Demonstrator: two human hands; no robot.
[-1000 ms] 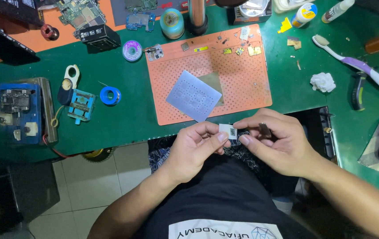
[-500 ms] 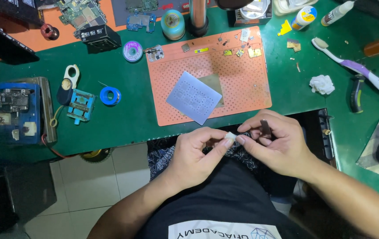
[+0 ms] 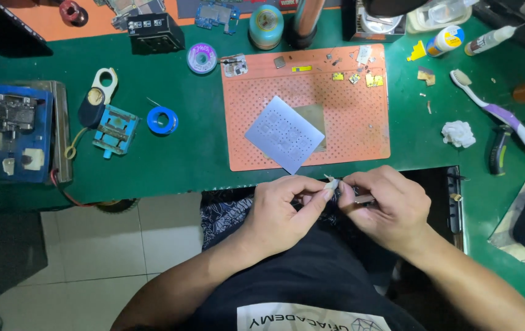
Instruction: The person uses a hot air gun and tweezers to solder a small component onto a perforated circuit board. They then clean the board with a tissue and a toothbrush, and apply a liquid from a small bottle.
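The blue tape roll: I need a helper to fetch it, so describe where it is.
On the green bench, look left of the orange mat. The blue tape roll lies flat beside a light-blue clamp. It is the only bright blue ring; the spool above is purple.

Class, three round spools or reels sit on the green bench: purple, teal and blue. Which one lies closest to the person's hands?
The blue tape roll, lying flat left of the orange mat. The purple spool and teal reel sit farther back.

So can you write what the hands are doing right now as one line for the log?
left hand: pinching small white piece | right hand: holding thin metal tool at piece | place: near edge of green table
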